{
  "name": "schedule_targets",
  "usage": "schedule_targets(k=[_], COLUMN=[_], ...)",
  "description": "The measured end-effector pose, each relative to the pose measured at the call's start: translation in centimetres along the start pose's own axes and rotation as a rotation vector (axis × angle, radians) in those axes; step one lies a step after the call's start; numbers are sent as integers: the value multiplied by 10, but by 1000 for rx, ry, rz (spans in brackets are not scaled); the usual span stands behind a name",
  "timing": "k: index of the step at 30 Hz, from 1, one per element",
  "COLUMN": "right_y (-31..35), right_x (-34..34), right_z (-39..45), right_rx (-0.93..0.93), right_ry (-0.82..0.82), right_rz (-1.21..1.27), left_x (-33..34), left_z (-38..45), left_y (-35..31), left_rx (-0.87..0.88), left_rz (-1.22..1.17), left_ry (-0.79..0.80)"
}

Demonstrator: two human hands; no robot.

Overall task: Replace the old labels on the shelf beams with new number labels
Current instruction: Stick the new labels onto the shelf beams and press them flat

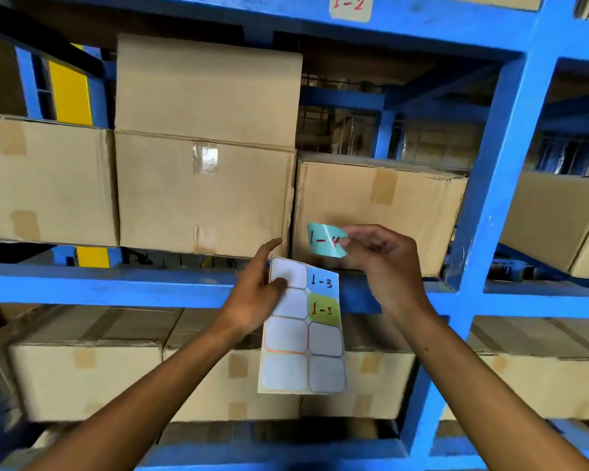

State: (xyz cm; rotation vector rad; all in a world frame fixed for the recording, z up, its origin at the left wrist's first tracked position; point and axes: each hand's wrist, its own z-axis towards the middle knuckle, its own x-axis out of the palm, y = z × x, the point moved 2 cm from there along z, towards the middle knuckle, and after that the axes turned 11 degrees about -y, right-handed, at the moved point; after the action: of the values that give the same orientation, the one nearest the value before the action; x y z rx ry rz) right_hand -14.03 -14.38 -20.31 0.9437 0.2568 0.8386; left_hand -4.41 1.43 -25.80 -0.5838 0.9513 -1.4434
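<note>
Now peeling a sticker by the blue shelf

The right hand (385, 263) is pinching a small blue label (325, 240) marked 1-4, up in the air in front of a brown box (378, 212). The left hand (255, 294) is gripping the sticker sheet (301, 338), just below, in front of the blue shelf beam (99, 283).

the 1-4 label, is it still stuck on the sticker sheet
No, the 1-4 label is peeled off and pinched in the right hand, above the sticker sheet held by the left hand.
</note>
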Motion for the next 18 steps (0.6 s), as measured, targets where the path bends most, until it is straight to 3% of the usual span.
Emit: schedule_targets(k=[5, 10, 18], right_y=[-57, -105, -137], right_x=[-8, -11, -5], right_z=[6, 2, -12], right_rx=[17, -6, -134], right_ry=[26, 87, 73], right_rz=[-109, -238, -315], left_x=[8, 14, 19], left_z=[-15, -27, -43], left_y=[39, 72, 90], left_rx=[196, 232, 269], left_rz=[246, 378, 565], left_ry=[38, 144, 161])
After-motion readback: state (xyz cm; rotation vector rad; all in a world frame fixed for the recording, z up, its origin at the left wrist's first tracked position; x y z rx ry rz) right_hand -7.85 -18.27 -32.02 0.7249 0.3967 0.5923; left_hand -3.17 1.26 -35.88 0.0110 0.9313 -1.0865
